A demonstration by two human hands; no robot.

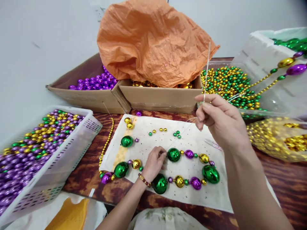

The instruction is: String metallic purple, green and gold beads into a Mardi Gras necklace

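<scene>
My right hand (222,119) is raised, with thumb and fingers pinched on a long thin needle (207,68) that points upward. A fine thread (181,135) slants from near it down toward my left hand (154,163). On the white cloth (199,199), my left hand is closed in a pinch at the thread end beside a large green bead (173,155). A strand of green, purple and gold beads (196,183) curves across the cloth, partly hidden by my left hand and wrist. Small loose beads (163,130) and a loose large green bead (126,141) lie farther back.
A white basket of mixed beads (90,126) stands left. Cardboard boxes (160,98) line the back under an orange bag (153,41). Right are a clear tub of beads (225,86), a bag of gold beads (268,134), a white foam box (254,60) and small scissors (213,144).
</scene>
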